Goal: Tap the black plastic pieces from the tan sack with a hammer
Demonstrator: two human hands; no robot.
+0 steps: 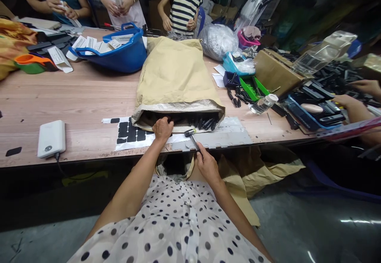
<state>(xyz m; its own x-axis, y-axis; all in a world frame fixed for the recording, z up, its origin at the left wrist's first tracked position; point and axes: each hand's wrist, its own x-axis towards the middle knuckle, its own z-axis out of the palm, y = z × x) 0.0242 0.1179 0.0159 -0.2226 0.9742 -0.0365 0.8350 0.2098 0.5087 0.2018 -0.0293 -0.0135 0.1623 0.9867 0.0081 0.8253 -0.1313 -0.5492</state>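
A large tan sack (175,72) lies on the table with its mouth facing me. Inside the mouth are several small black pieces (205,123), rounded at the ends. My left hand (163,128) is at the left of that opening, fingers curled down; a dark bit shows at the fingertips, but what they grip is hidden. My right hand (208,165) is closed around the handle of a small hammer (189,132), whose dark head with a yellow end rests just before the sack's lip. Left of the sack's mouth, partly under it, is a white sheet of black stickers (127,132).
A white power bank (51,138) with a cable sits at left. Beyond it is a blue basket (119,56) of small boxes. Right of the sack are a green tray (253,88), a plastic bottle (264,104) and a blue tray (312,112). Co-workers' hands are busy across and at right.
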